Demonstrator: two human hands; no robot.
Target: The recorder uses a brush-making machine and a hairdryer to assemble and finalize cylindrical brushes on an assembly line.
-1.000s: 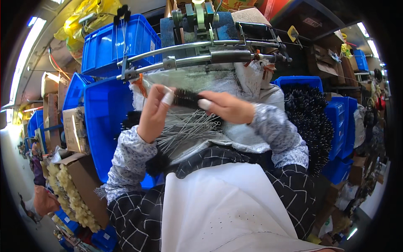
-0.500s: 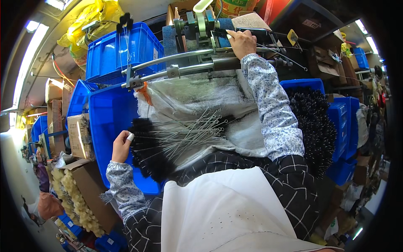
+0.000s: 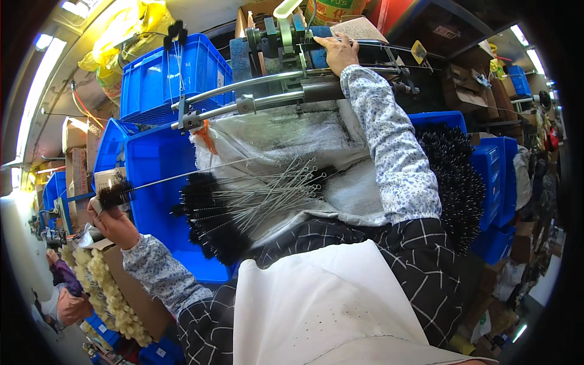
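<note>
At the far left my left hand (image 3: 115, 226) is closed on the bristle end of a black wire brush (image 3: 115, 193), whose thin twisted stem (image 3: 194, 171) reaches right over the pile. Beneath that stem, a heap of similar black-bristled brushes (image 3: 213, 222) lies on the grey-white cloth over my lap, their looped wire ends pointing right. My right hand (image 3: 340, 53) rests at the top of a bench machine (image 3: 286, 45), with its fingers spread near the blue block. What lies under its palm is hidden.
Two steel rails (image 3: 255, 91) cross in front of the machine. A blue bin (image 3: 143, 207) stands left of the pile, with a blue crate (image 3: 173, 79) beyond it. Right of my arm, many black brushes fill another blue bin (image 3: 441, 120). Another person (image 3: 70, 304) is at far left.
My left hand has moved left and lifted one brush off the pile. My right hand no longer pinches the brush at the machine; its fingers have spread and shifted slightly left.
</note>
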